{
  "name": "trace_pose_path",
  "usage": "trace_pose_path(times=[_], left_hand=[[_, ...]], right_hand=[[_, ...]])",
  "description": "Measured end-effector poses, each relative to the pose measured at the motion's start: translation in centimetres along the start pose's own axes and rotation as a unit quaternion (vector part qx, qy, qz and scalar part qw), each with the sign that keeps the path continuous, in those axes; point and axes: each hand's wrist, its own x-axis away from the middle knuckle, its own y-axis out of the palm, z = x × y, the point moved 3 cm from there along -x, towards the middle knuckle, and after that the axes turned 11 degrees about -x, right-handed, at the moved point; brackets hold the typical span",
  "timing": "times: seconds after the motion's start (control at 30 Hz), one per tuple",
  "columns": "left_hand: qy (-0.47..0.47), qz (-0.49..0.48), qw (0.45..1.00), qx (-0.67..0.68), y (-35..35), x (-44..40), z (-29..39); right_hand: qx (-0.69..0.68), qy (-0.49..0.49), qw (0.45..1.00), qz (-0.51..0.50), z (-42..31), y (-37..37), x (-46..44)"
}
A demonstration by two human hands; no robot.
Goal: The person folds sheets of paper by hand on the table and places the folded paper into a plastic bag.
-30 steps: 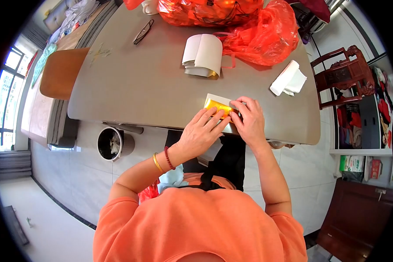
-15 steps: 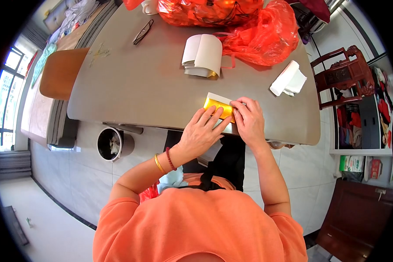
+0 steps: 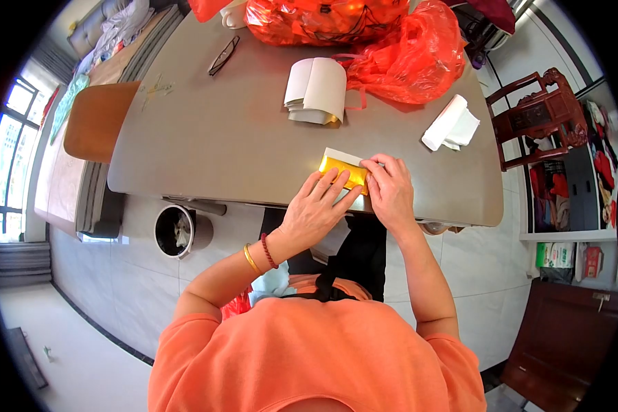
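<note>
A shiny gold sheet with a pale strip along its far side lies at the front edge of the table. My left hand rests on it with fingers stretched and slightly spread, covering part of its surface. At the sheet's right end, my right hand pinches the edge between thumb and fingers. Farther back sits a stack of curled white sheets, gold showing on the underside. To the right lies a folded white paper piece.
Red plastic bags fill the table's far side. Glasses lie at the back left. A brown chair touches the left side; a bin stands on the floor below. A carved wooden chair is at right.
Both hands stay almost in place on the gold sheet. The pale strip seen along its near edge earlier no longer shows. The view has shifted slightly.
</note>
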Motion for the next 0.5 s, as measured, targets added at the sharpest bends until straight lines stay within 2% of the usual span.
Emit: trace_pose_path(times=[0.23,0.33,0.5], left_hand=[[0.008,0.0,1.0,-0.014,0.0,0.0,0.0],[0.013,0.007,1.0,-0.018,0.1,0.0,0.0],[0.009,-0.001,1.0,0.0,0.3,0.6,-0.3]], right_hand=[[-0.02,0.008,1.0,-0.001,-0.2,-0.2,0.1],[0.024,-0.067,0.997,0.021,-1.9,-1.2,1.5],[0.077,-0.082,0.993,-0.033,-2.5,-0.3,5.3]])
